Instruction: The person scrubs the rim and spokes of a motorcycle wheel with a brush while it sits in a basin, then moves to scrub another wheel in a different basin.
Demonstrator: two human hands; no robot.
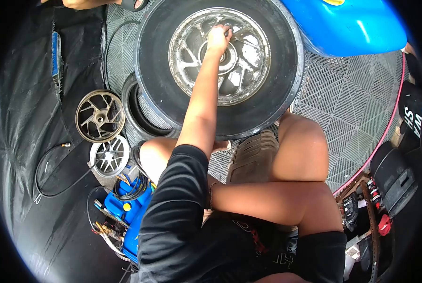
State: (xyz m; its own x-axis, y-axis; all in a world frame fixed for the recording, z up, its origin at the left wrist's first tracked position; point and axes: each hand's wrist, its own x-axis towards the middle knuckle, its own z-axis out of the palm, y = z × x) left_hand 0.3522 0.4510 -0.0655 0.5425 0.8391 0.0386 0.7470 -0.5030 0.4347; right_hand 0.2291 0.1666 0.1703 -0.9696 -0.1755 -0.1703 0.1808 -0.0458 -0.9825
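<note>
A silver spoked wheel rim (182, 78) lies flat inside a large black tyre (272, 89) in front of me. Its surface looks wet and streaked with white. My left hand (218, 38) reaches over the rim near the hub (228, 63), fingers curled down. A small dark piece (228, 31) shows at the fingertips, too small to name. My right forearm (263, 200) crosses my body, with a bracelet at the wrist. The right hand itself is hidden behind my left sleeve (173, 203).
A bronze wheel rim (100, 116), another silver rim (109, 154) and a thinner tyre (134, 111) lie to the left. Below them is blue equipment (126, 200) with hoses. A blue container (347, 26) stands upper right, tools (350, 210) lower right. Another person's foot (134, 4) shows at the top.
</note>
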